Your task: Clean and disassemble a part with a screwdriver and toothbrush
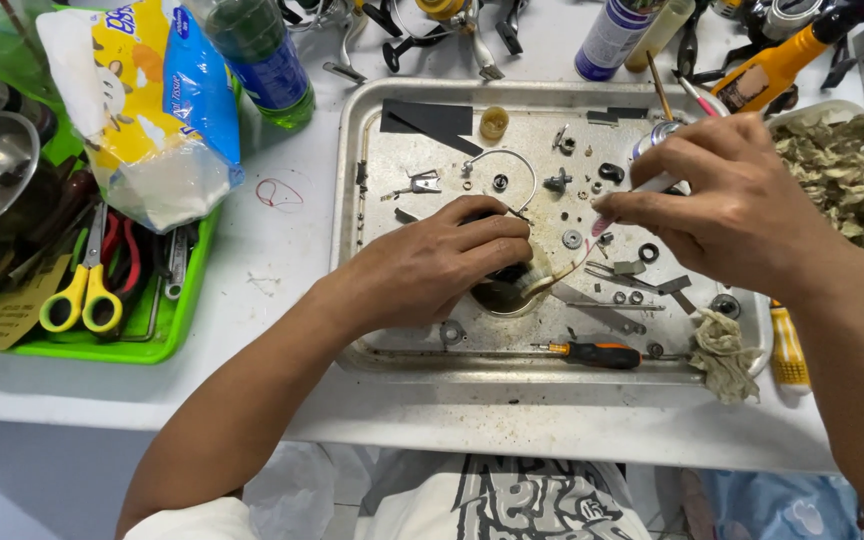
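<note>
Along the near rim of the metal tray point(552, 366) lies an orange-handled screwdriver point(592, 353). Farther in, the left hand point(442, 262) curls closed over a dark round reel part point(508, 288); the right hand point(727, 205) pinches a slim white tube point(652, 185), mid-tray, amid crowded small parts.

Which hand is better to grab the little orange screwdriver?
Probably the left hand. It rests on a round part just above the screwdriver in the tray. The right hand is farther off and already pinches a thin tool.
</note>
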